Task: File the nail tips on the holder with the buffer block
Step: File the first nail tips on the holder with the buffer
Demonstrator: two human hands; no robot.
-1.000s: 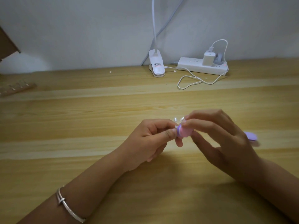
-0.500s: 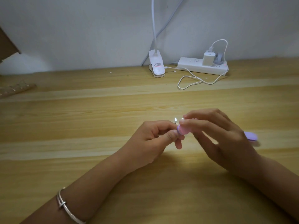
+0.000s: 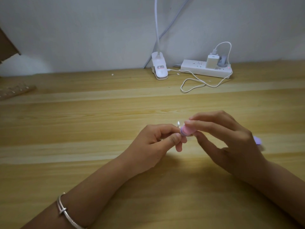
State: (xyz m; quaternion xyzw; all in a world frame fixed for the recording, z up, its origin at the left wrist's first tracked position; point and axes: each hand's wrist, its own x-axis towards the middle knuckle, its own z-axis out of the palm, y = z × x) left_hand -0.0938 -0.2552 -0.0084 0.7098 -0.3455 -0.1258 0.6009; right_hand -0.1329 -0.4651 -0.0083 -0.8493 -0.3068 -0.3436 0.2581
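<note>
Desk (image 3: 82, 129), left hand (image 3: 153, 142) — holder (image 3: 178, 125), right hand (image 3: 231, 142) — buffer (image 3: 186, 131)

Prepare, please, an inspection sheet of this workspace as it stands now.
Surface: wooden table, pale planks.
Job's things: pink-and-purple buffer block close by a clear nail tip; the holder is mostly hidden in the fingers.
Clutter: purple object behind the right hand, kind unclear; blurred strip at far left.
Grippers: left hand pinches the holder; right hand grips the buffer block.
Cables: white cable loops from the charger on the power strip towards the clip lamp.
Surroundings: plain wall; cardboard at upper left.
</note>
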